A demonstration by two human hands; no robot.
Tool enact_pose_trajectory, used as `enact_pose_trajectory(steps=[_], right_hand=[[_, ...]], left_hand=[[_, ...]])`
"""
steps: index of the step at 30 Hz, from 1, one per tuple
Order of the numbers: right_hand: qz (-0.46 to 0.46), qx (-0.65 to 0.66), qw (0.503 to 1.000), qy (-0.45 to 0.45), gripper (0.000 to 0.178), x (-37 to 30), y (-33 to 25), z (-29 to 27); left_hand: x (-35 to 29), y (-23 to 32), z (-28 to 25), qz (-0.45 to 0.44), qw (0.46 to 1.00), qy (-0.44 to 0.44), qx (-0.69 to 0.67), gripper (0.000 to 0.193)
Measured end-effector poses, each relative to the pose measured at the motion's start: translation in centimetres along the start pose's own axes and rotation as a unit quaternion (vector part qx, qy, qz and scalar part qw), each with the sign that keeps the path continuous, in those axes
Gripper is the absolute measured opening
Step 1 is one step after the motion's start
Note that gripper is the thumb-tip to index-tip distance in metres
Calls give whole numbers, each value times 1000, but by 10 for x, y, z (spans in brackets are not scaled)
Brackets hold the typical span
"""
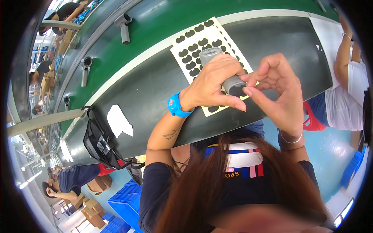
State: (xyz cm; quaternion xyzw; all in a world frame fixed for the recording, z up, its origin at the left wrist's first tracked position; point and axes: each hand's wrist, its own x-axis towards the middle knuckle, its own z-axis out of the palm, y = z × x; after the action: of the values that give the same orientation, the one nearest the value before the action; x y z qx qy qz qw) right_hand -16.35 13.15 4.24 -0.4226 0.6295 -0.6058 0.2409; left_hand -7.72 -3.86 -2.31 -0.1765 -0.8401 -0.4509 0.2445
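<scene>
My left hand (219, 77) is wrapped over a grey hair dryer (234, 84), with its thumb stretched out along the near side. A ribbed round end shows beyond the knuckles; the middle is hidden under the fingers. My right hand (278, 91) has its thumb and forefinger pinched at the dryer's dark near end, the other fingers curled. Whatever lies between those fingertips is too small to make out. Beneath the hands, pale sheets (211, 111) of black oval stickers with notched sides lie on the dark tabletop, partly covered by hand and dryer.
Further grey hair dryers (124, 32) stand on the green belt (163, 23) beyond the table (279, 39). To the left lie a white paper (119, 121) and a black bag (97, 141). Blue crates (126, 200) are below. Another person (345, 89) is at the right.
</scene>
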Motion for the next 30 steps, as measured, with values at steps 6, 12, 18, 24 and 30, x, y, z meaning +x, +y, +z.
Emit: enact_pose_trajectory(steps=[6,12,18,24,30], right_hand=[[24,-17,1000,-9,32,-2,-4,1],[11,-51,999,-2,31,-4,-3,2],[-28,-64,997,16,29,-5,1,4],[-37,-133,990,9,31,-8,-2,2],[-96,-206,973,37,37,-10,0,0]], left_hand=[[-1,1,2,-7,1000,7,3,63],[-2,4,3,-25,1000,10,-3,59],[0,7,4,-26,1000,11,-3,52],[-1,9,4,-35,999,9,2,51],[1,10,5,-35,999,2,6,50]])
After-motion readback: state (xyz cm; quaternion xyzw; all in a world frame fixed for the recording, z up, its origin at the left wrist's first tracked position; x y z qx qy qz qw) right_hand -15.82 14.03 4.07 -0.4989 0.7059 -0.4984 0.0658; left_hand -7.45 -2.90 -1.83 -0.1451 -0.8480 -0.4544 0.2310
